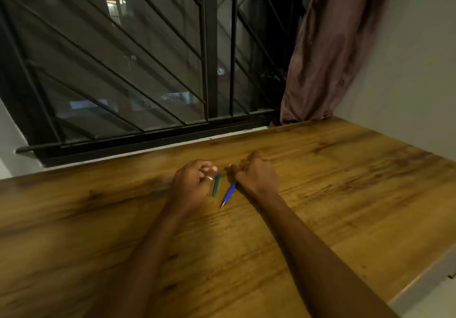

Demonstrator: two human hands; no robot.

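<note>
Gripping a blue pen (228, 192), the right hand (256, 172) curls; left hand (192, 183) grip unclear.

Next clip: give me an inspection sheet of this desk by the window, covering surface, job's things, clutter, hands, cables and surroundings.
Surface: wooden table with dark grain streaks, set against the window sill.
Job's things: blue pen, tip pointing toward the person; slim green piece beside it, not touching it.
Clutter: nothing seen.
Hands: right hand grips the blue pen's upper end. Left hand has curled fingers and a ring, and sits right next to the green piece; whether it holds it cannot be told.
Cables: nothing seen.
Surroundings: barred window, dark outside; curtain bunched at the right; pale wall.
</note>
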